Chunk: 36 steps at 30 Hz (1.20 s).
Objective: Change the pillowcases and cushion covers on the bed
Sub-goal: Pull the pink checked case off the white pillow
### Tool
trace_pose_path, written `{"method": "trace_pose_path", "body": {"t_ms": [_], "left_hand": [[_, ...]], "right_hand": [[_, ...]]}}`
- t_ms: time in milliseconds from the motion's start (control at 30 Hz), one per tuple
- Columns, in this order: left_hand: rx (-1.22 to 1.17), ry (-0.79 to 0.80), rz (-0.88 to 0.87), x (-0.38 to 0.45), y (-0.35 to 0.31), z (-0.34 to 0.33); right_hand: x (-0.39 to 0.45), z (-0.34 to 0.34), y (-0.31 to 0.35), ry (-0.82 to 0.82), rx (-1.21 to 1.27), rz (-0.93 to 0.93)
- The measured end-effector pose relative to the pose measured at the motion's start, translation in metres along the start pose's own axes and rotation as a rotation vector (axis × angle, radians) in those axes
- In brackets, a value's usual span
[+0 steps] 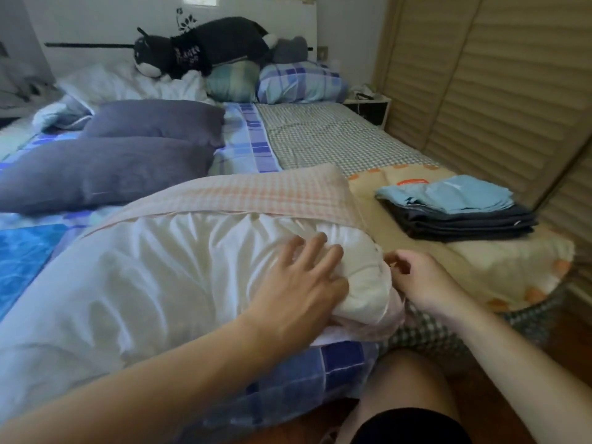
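Pillow (166,270), white, lies on the near bed edge, long axis running from 8 o'clock to 2 o'clock; its rounded end points toward 3 o'clock. Pink checked case (256,193) is peeled back along the far side, its edge bunched under the pillow's right end. Left hand (301,283) rests flat on the pillow end, fingers straight and spread. Right hand (419,280), just beside at 3 o'clock, pinches the case edge with curled fingers. Folded covers (455,209), blue over dark, sit at 2 o'clock on a beige pillow (480,264). Two grey cushions (105,168) at 10 o'clock. Plush cat (198,49) at 12 o'clock.
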<state>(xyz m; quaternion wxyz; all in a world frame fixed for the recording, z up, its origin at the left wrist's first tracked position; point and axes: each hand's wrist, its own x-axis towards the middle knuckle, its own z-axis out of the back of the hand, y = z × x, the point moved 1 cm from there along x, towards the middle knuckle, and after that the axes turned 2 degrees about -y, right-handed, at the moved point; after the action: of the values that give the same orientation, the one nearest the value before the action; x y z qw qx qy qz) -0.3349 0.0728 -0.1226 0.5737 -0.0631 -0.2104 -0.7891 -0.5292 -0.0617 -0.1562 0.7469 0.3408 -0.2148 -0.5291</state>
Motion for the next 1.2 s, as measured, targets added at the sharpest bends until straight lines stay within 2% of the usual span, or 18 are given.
{"method": "trace_pose_path", "body": {"t_ms": [67, 133, 200, 267, 300, 367, 400, 467, 500, 633, 833, 900, 1000, 1100, 1200], "left_hand": [[-0.048, -0.01, -0.072, -0.009, -0.007, 0.008], [-0.093, 0.02, -0.134, -0.021, -0.017, 0.012], [-0.094, 0.059, -0.142, -0.031, -0.022, 0.013], [-0.078, 0.094, -0.118, -0.033, -0.018, 0.014], [-0.076, 0.105, -0.112, -0.032, -0.015, 0.015], [-0.084, 0.104, -0.112, -0.026, -0.011, 0.017], [-0.092, 0.113, -0.106, -0.024, -0.011, 0.018], [-0.095, 0.138, -0.096, -0.02, -0.017, 0.016], [-0.094, 0.142, -0.105, -0.019, -0.022, 0.015], [-0.129, 0.131, -0.181, -0.014, -0.038, 0.009], [-0.084, 0.036, -0.316, -0.015, -0.071, -0.019], [-0.059, 0.013, -0.324, -0.015, -0.079, -0.027], [-0.015, 0.074, -0.338, -0.011, -0.076, -0.03], [0.055, 0.125, -0.412, -0.012, -0.068, -0.029], [-0.107, 0.018, -0.236, 0.0, -0.045, -0.002]], "right_hand": [[0.025, 0.005, -0.016, -0.081, -0.342, 0.005], [0.047, 0.011, -0.03, -0.122, -0.531, -0.078], [0.067, 0.013, -0.031, -0.129, -0.438, -0.117], [0.074, 0.014, -0.011, -0.075, -0.155, -0.085], [0.073, 0.019, 0.003, -0.021, -0.024, -0.029], [0.054, 0.034, 0.026, 0.17, 0.084, 0.152], [0.042, 0.039, 0.033, 0.314, 0.08, 0.221], [0.014, 0.041, 0.042, 0.582, -0.01, 0.215], [0.006, 0.037, 0.041, 0.573, -0.102, 0.237], [0.019, 0.018, 0.031, 0.005, -0.4, 0.475], [0.108, 0.018, 0.044, -0.259, -0.814, 0.579], [0.141, 0.013, 0.052, -0.28, -0.897, 0.544], [0.176, -0.002, 0.056, -0.15, -0.814, 0.343], [0.186, -0.013, 0.057, -0.052, -0.549, 0.231], [0.163, -0.007, 0.058, -0.047, -0.241, 0.3]]}}
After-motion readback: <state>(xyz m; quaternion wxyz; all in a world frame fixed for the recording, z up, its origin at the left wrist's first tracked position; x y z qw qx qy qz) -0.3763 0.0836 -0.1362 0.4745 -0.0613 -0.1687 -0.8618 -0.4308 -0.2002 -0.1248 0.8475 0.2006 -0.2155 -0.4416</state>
